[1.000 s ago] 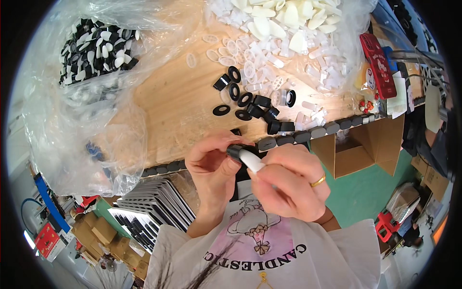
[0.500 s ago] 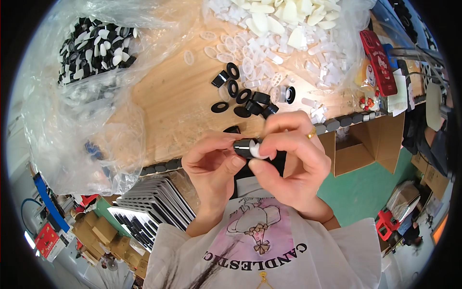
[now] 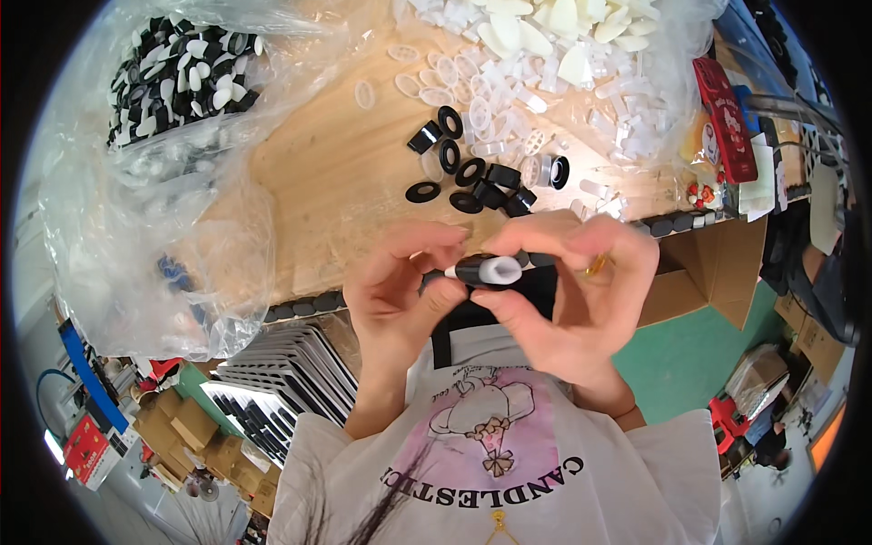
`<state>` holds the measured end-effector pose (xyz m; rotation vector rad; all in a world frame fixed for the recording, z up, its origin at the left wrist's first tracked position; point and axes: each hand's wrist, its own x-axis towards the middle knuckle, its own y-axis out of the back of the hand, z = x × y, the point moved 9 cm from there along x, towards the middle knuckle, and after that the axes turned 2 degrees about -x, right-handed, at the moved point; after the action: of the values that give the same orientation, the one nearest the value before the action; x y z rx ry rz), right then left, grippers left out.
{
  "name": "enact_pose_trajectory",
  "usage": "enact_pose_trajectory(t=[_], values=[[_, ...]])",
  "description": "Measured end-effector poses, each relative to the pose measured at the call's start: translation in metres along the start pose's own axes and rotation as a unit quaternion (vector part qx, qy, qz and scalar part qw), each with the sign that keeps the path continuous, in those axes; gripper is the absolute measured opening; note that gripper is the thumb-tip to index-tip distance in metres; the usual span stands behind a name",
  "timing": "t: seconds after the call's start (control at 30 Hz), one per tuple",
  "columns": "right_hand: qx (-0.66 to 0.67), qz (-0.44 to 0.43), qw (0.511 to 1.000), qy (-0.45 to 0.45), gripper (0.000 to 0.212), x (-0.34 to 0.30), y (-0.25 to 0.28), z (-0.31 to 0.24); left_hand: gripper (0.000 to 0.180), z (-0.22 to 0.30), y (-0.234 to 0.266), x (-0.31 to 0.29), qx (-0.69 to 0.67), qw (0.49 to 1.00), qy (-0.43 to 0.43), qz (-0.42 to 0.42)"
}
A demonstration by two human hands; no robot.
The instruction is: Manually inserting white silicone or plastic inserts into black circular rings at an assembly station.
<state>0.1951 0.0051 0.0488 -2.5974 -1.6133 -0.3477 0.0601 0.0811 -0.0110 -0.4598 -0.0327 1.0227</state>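
Above the table's front edge, my left hand and my right hand hold a small black and white plastic piece between thumbs and fingertips. It has a black sleeve, with a rounded white end facing my right hand and a bit of white at the left end. Both hands are closed round it, and the fingertips hide part of its outline. Just beyond my hands lie several black oval caps and rings, some standing on edge. Several clear oval plastic pieces are scattered behind them.
A plastic bag of black and white pieces lies at the left. White petal-shaped pieces are heaped at the back, beside small translucent parts. A red phone case is at the right. Below stand a cardboard box and stacked trays.
The black and white piece has turned so its rounded white end shows more fully. My right fingers have opened out from it and shifted right. The whole view has shifted slightly.
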Motion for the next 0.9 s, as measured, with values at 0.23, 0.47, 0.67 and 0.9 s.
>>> enact_pose_trajectory(t=[0.23, 0.47, 0.67, 0.9], values=[[-0.081, -0.095, 0.992, 0.007, 0.067, 0.007, -0.008, -0.02, 0.013, 0.011, 0.008, -0.002, 0.154, 0.98, -0.124, -0.039], [-0.092, -0.114, 0.987, 0.065, 0.073, 0.006, -0.008, -0.025, 0.012, 0.019, 0.001, -0.017, 0.257, 0.949, -0.18, -0.002], [-0.078, -0.131, 0.986, 0.06, 0.076, 0.004, -0.006, -0.025, 0.018, 0.042, -0.005, -0.014, 0.401, 0.877, -0.264, 0.025], [-0.09, -0.112, 0.986, 0.079, 0.078, 0.005, -0.004, -0.024, 0.027, 0.043, -0.02, -0.02, 0.465, 0.839, -0.281, 0.002]])
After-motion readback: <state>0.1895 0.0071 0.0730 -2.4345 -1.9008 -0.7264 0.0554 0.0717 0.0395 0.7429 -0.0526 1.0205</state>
